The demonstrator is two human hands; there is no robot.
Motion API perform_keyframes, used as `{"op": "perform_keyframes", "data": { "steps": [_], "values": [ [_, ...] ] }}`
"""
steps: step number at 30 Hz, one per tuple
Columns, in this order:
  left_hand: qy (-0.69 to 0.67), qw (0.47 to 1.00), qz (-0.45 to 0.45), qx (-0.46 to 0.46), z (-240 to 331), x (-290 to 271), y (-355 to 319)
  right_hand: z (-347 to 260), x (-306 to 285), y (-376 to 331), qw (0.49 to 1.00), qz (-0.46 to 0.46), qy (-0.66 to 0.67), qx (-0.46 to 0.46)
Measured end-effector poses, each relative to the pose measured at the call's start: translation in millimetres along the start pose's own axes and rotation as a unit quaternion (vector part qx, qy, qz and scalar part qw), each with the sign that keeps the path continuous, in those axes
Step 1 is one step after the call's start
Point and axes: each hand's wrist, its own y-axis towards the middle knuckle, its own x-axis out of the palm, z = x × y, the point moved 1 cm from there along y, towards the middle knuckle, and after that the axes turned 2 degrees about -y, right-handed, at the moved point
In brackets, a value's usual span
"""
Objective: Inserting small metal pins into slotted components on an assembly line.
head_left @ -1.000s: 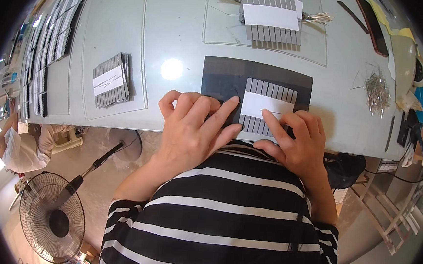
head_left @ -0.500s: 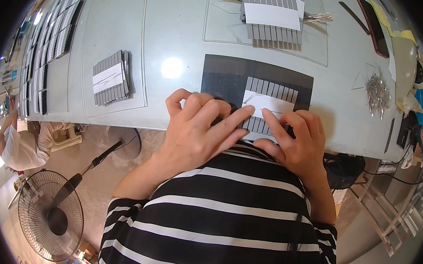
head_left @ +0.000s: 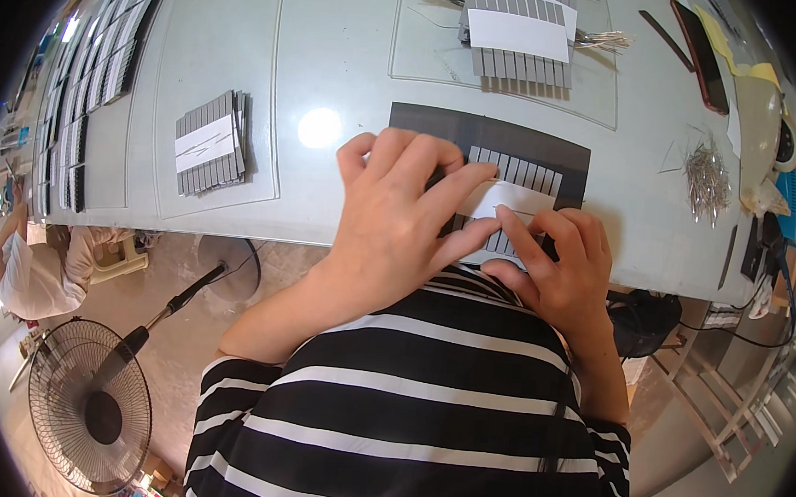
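On our pale table (head_left: 328,59) lies a dark mat (head_left: 427,118). Our left hand (head_left: 396,207), thumb and forefinger wide apart, reaches over the striped card (head_left: 524,198) from nine o'clock. Our right hand (head_left: 566,265), between four and five o'clock, rests its forefinger on that card, thumb apart. The card lies on the mat; near its three o'clock we see a wire bundle (head_left: 707,175).

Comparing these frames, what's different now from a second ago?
The left hand has moved rightward and away from the body; its index fingertip has gone from beside the left edge of the striped card to over it. Nothing is visibly taken hold of or let go. The right hand stays at the card, index finger at its white band; the left stack and wire pile stay put.
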Motion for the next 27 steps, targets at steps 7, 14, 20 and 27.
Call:
{"op": "perform_keyframes", "data": {
  "steps": [7,14,20,27],
  "values": [
    [-0.014,0.998,0.052,-0.015,-5.9,1.5,7.1,0.5,-1.3,0.3,1.000,0.003,0.008,0.011],
    [0.026,0.997,0.032,-0.065,-20.6,-12.8,-10.2,0.7,-3.7,4.4,0.998,-0.004,0.036,0.048],
    [0.014,0.998,0.022,-0.052,-18.1,-20.8,-9.8,0.2,-6.0,6.9,0.998,-0.007,0.033,0.048],
    [0.094,0.992,-0.034,0.073,-12.6,-15.9,-3.7,-0.8,-3.3,7.2,0.999,0.004,0.019,0.049]
  ]
}}
